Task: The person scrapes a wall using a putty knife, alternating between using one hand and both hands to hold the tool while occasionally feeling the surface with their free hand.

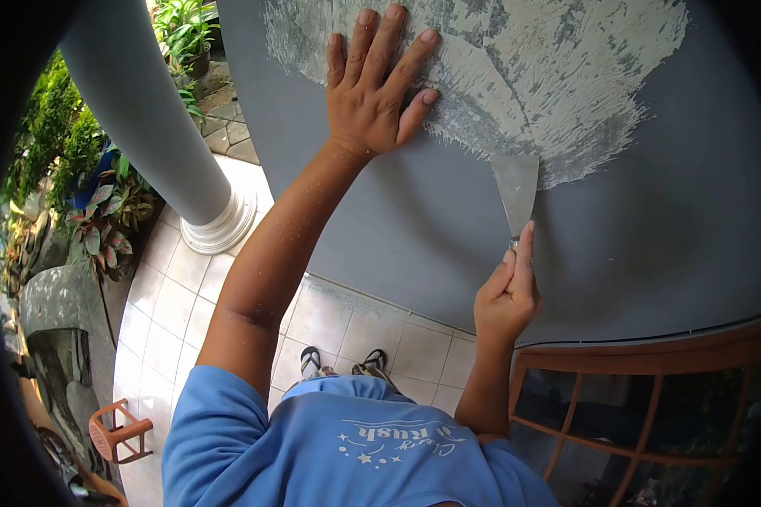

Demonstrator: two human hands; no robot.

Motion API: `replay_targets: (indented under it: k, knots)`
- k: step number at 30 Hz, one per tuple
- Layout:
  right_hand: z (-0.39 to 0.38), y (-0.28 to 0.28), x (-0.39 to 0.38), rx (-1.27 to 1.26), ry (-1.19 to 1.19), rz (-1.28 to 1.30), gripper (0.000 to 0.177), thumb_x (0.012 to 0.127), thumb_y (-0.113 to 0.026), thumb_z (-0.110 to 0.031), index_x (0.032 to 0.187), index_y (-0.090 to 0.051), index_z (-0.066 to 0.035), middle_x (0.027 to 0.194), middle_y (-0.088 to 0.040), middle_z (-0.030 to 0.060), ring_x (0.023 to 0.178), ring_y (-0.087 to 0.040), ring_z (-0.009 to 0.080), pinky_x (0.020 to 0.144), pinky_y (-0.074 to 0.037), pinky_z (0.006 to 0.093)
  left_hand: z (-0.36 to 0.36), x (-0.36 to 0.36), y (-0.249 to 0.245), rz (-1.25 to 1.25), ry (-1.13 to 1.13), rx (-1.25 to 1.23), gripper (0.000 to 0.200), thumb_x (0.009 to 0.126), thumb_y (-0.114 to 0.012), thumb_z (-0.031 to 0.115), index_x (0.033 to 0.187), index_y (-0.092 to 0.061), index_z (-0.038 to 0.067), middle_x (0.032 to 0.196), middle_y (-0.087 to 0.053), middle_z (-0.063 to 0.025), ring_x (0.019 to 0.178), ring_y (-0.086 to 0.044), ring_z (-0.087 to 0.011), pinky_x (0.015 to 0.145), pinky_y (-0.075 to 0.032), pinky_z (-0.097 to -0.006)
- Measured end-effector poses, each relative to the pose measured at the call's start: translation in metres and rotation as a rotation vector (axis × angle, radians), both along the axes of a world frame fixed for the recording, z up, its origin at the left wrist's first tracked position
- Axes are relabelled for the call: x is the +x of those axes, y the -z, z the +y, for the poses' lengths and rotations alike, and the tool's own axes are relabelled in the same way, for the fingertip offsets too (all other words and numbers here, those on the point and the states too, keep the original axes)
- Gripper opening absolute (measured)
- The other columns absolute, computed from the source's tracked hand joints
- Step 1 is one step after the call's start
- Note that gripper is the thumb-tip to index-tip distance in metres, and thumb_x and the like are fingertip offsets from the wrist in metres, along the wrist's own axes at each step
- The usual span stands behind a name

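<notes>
My left hand [372,93] lies flat against the grey wall [448,245], fingers spread over the lower left part of a rough whitish patch [583,59]. Pale specks dot the left forearm. In my right hand [509,291] is a putty knife [517,190], its handle mostly hidden by the fingers and one finger stretched along it toward the blade. The wide metal blade points up, its edge at the lower border of the patch. Scraped streaks and bare grey spots show across this patch.
A round column [144,101] with a white base stands at left, beside plants [101,228] and rocks [59,296]. Pale tiles [321,308] cover the floor under my sandalled feet. A brown stool [120,431] sits lower left; a wood-framed window [617,414] is lower right.
</notes>
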State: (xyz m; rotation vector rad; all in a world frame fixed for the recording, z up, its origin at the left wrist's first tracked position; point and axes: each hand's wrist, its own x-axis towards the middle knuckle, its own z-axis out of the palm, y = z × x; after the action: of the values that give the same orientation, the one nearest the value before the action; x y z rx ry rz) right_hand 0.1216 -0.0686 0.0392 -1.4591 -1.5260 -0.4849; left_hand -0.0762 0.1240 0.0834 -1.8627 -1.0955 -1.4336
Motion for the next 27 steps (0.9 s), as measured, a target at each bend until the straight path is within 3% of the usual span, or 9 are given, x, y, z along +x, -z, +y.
replay_targets:
  k: [10, 13, 19, 22, 25, 27]
  knots:
    - [-0.001, 0.012, 0.01, 0.016, -0.045, 0.013, 0.04, 0.09, -0.055, 0.001, 0.131, -0.055, 0.005, 0.089, -0.071, 0.0165, 0.063, -0.069, 0.0219, 0.057, -0.056, 0.0313, 0.003, 0.002, -0.002, -0.02, 0.009, 0.011, 0.057, 0.097, -0.037, 0.046, 0.139, -0.054, 0.01, 0.152, -0.035, -0.0225, 0.145, -0.024, -0.0399, 0.119, -0.005, -0.0506]
    - [0.008, 0.012, -0.001, 0.054, 0.056, -0.033, 0.04, 0.09, -0.055, 0.001, 0.13, -0.056, 0.005, 0.092, -0.072, 0.0183, 0.064, -0.069, 0.0224, 0.057, -0.056, 0.0308, 0.001, 0.003, 0.002, -0.014, 0.0, 0.007, 0.058, 0.097, -0.037, 0.046, 0.139, -0.053, 0.01, 0.153, -0.035, -0.0221, 0.146, -0.023, -0.0397, 0.119, -0.004, -0.0505]
    - [0.003, 0.007, 0.008, 0.076, -0.054, 0.016, 0.039, 0.09, -0.055, 0.002, 0.129, -0.057, 0.005, 0.096, -0.071, 0.0198, 0.071, -0.071, 0.0252, 0.059, -0.057, 0.031, 0.003, 0.002, -0.002, -0.005, -0.016, 0.008, 0.057, 0.097, -0.036, 0.047, 0.14, -0.053, 0.011, 0.153, -0.033, -0.0216, 0.146, -0.023, -0.0393, 0.119, -0.004, -0.0503]
    - [0.028, 0.005, -0.004, -0.056, -0.12, 0.043, 0.039, 0.09, -0.055, 0.002, 0.129, -0.057, 0.006, 0.095, -0.071, 0.02, 0.071, -0.072, 0.0253, 0.059, -0.057, 0.031, -0.004, 0.002, 0.003, 0.008, 0.0, -0.013, 0.057, 0.097, -0.036, 0.046, 0.14, -0.053, 0.012, 0.153, -0.034, -0.0215, 0.145, -0.024, -0.0388, 0.119, -0.005, -0.0504]
    - [0.01, 0.003, -0.003, 0.051, -0.085, -0.082, 0.038, 0.09, -0.055, 0.002, 0.128, -0.057, 0.006, 0.095, -0.071, 0.0204, 0.068, -0.07, 0.0243, 0.058, -0.057, 0.0309, 0.006, -0.011, 0.004, 0.065, 0.008, 0.075, 0.054, 0.097, -0.037, 0.046, 0.138, -0.055, 0.016, 0.151, -0.038, -0.0193, 0.145, -0.027, -0.0364, 0.119, -0.005, -0.0488]
    - [0.006, 0.009, 0.002, 0.067, -0.049, -0.02, 0.038, 0.091, -0.055, 0.002, 0.129, -0.057, 0.006, 0.093, -0.071, 0.02, 0.066, -0.069, 0.0229, 0.056, -0.056, 0.0306, 0.014, -0.018, 0.01, 0.066, 0.008, 0.187, 0.052, 0.096, -0.039, 0.046, 0.137, -0.057, 0.02, 0.15, -0.042, -0.0157, 0.144, -0.029, -0.0328, 0.12, -0.003, -0.0455]
